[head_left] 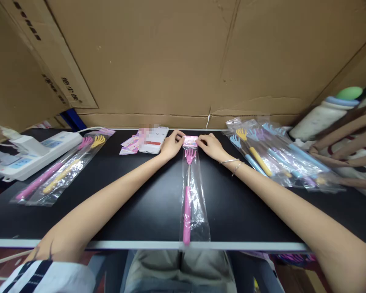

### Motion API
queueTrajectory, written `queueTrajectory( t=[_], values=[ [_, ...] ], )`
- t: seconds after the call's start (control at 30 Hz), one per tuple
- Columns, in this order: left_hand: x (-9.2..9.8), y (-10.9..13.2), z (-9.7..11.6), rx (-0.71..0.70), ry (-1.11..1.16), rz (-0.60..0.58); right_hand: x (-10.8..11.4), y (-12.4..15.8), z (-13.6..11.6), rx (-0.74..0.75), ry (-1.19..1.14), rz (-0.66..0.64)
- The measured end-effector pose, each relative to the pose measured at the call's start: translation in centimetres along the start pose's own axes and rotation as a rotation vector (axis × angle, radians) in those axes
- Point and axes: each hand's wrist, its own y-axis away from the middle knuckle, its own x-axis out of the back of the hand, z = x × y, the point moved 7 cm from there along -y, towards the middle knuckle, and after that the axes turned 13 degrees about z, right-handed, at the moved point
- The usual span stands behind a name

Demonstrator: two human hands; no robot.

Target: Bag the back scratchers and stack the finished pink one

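A pink back scratcher lies in a clear plastic bag, its claw end pointing away from me and its handle end at the table's front edge. Across the top of the bag sits a small pink printed card. My left hand pinches the card's left edge between thumb and fingers. At the opposite edge, my right hand is closed on the card in the same way. Whether the card is folded over the bag or lies on it, I cannot tell.
Left of my hands lie a white phone and several printed cards. Bagged pink and yellow back scratchers rest beside a power strip. At right are several bagged scratchers and a bottle. Cardboard walls the back.
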Motion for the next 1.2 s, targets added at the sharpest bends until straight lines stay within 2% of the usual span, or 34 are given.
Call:
queueTrajectory(
  t=[0.17, 0.43, 0.7, 0.93, 1.2],
  values=[
    [0.3, 0.5, 0.6, -0.020, -0.201, -0.047, 0.0, 0.2, -0.3, 0.023, 0.074, -0.040],
    [0.8, 1.2, 1.8, -0.126, -0.515, -0.087, 0.4, 0.3, -0.7, -0.004, 0.132, -0.033],
    [0.9, 1.4, 2.1, -0.131, -0.545, -0.116, 0.4, 0.3, -0.5, -0.047, 0.103, -0.035],
    [0.6, 1.6, 2.4, -0.244, -0.611, -0.109, 0.1, 0.2, -0.5, 0.070, 0.070, -0.069],
    [0.5, 1.9, 2.9, -0.270, -0.686, -0.133, 0.5, 0.5, -1.7, 0.148, 0.204, -0.081]
  ],
)
